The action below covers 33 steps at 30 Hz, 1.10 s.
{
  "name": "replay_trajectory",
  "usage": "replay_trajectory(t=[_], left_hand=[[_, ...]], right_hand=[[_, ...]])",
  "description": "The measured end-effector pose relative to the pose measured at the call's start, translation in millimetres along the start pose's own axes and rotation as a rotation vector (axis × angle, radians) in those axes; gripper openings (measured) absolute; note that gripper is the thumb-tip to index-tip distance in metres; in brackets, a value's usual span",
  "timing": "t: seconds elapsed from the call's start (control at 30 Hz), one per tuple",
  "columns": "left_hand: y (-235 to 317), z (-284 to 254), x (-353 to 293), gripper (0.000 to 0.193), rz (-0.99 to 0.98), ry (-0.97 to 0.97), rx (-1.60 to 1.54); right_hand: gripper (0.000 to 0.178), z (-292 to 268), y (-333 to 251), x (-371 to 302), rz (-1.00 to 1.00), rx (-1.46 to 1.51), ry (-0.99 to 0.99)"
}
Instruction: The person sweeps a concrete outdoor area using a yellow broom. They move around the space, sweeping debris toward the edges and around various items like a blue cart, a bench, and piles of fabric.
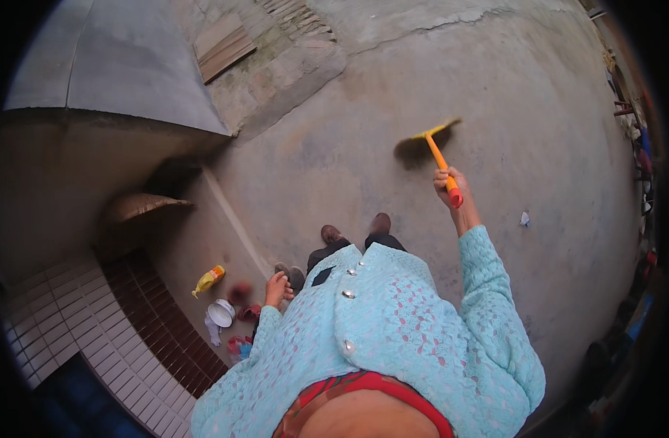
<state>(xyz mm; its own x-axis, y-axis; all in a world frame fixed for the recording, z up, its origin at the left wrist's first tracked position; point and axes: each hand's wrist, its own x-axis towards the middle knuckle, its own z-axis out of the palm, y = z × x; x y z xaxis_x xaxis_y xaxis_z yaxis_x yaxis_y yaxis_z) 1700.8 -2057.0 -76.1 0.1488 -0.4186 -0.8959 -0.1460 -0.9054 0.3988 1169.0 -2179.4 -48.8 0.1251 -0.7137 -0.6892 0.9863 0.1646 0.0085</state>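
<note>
My right hand [450,182] is wrapped round the orange handle of a broom [438,155], close to its red end. The yellow broom head points away from me, and its dark bristles are blurred over the concrete floor [349,139]. On the other side, my left hand [277,290] hangs low with its fingers curled in, and no object shows in it. Beside that hand stands a pair of greyish shoes [292,276] on the floor. My own feet, in brown shoes [331,233], are planted behind the broom.
At lower left lie a yellow bottle [209,280], a white bowl [221,313] and reddish items [248,312]. A raised grey slab [130,66] juts out at upper left. A scrap of white litter [524,218] lies at right; clutter lines the far right edge.
</note>
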Motion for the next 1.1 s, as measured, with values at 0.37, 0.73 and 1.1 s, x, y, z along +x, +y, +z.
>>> replay_trajectory(t=[0.37,0.73,1.1], left_hand=[[29,13,-12,0.036,0.018,0.068,0.062],[55,33,2,0.035,0.028,0.027,0.284],[125,101,104,0.037,0.006,-0.244,0.364]], right_hand=[[0.012,-18,-30,-45,-0.269,-0.157,-0.245],[0.008,-32,0,-164,-0.511,-0.106,0.17],[0.006,-84,28,-251,-0.669,-0.035,0.725]])
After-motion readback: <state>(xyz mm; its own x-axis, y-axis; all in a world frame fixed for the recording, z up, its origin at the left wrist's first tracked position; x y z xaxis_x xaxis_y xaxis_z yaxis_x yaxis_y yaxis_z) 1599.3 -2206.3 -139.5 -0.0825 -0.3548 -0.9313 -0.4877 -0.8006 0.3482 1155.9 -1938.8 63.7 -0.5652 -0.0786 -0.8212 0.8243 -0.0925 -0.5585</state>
